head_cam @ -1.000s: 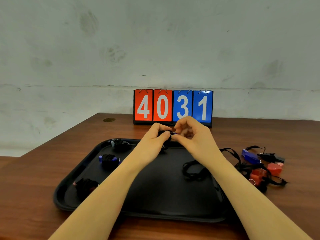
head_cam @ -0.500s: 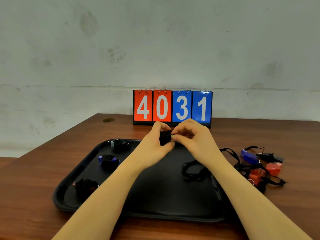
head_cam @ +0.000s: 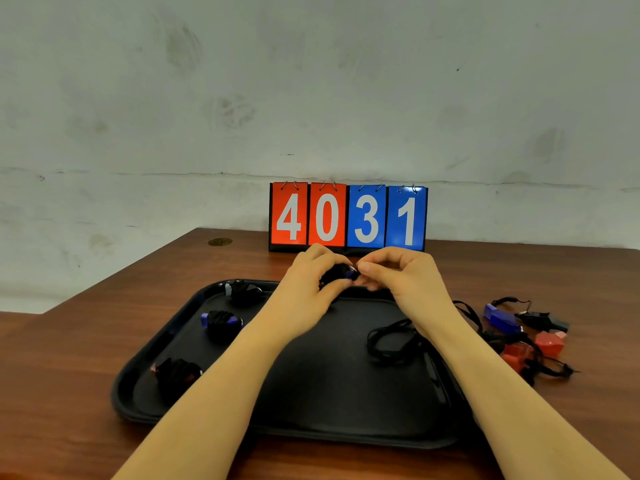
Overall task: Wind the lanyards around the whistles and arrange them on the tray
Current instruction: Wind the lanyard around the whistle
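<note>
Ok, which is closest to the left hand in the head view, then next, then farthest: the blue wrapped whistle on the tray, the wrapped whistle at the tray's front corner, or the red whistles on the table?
From the left hand:
1. Blue wrapped whistle, on the tray's left side.
2. Front-corner wrapped whistle, nearer the person, lower left.
3. Red whistles, off the tray to the right.

Lanyard-wound blue whistle (head_cam: 341, 274) above black tray (head_cam: 346, 403); 3 wound whistles (head_cam: 221, 322) along tray's left side.

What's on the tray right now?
On the black tray: three wound whistles along its left side and a loose black lanyard at right. The forearms cover part of the tray floor; anything beneath them can't be seen.
</note>
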Action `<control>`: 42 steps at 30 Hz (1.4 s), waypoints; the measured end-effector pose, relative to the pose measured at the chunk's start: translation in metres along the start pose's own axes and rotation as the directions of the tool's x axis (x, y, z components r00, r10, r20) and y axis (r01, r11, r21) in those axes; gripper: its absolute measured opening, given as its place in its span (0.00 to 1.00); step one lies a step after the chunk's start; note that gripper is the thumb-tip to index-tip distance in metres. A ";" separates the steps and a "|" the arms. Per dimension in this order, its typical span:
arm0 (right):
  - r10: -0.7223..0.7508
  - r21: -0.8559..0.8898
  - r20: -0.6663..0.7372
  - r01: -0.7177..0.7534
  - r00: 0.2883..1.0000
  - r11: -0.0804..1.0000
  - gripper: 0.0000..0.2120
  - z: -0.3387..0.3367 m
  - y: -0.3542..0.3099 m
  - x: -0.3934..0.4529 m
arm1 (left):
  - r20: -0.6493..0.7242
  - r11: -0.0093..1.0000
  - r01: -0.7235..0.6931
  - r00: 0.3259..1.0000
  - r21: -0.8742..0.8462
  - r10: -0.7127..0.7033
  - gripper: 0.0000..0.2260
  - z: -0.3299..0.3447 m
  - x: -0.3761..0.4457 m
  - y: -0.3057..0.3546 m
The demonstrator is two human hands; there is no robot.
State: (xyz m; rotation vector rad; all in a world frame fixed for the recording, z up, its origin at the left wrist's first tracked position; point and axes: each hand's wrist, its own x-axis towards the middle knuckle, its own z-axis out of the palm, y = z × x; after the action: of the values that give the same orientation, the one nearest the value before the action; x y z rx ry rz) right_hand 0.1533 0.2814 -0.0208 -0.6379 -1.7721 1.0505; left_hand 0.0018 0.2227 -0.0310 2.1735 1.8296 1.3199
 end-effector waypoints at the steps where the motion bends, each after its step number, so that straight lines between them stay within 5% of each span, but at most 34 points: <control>1: 0.004 -0.026 -0.002 -0.004 1.000 1.000 0.05 0.001 0.001 0.000 | 0.001 1.000 -0.001 1.000 -0.001 0.001 0.13 0.001 0.000 0.000; 12: -0.055 -0.252 -0.112 0.025 0.992 0.967 0.03 0.011 0.003 0.003 | -0.066 0.996 0.091 0.994 -0.010 -0.091 0.12 -0.003 0.001 0.010; 29: 0.085 -0.503 0.100 -0.024 0.991 0.864 0.07 0.035 0.007 -0.022 | 0.202 0.976 0.202 0.955 0.086 -0.215 0.15 -0.033 -0.032 -0.008; 42: 0.166 -0.675 0.177 -0.003 0.970 0.738 0.13 0.047 0.015 -0.029 | 0.141 0.942 0.322 0.933 0.090 -0.332 0.11 -0.023 -0.050 -0.020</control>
State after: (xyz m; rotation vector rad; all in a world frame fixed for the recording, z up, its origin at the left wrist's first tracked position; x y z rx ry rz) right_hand 0.1223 0.2482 -0.0561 -1.0811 -2.3667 0.5139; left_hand -0.0260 0.1776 -0.0555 1.8277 2.0813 1.0078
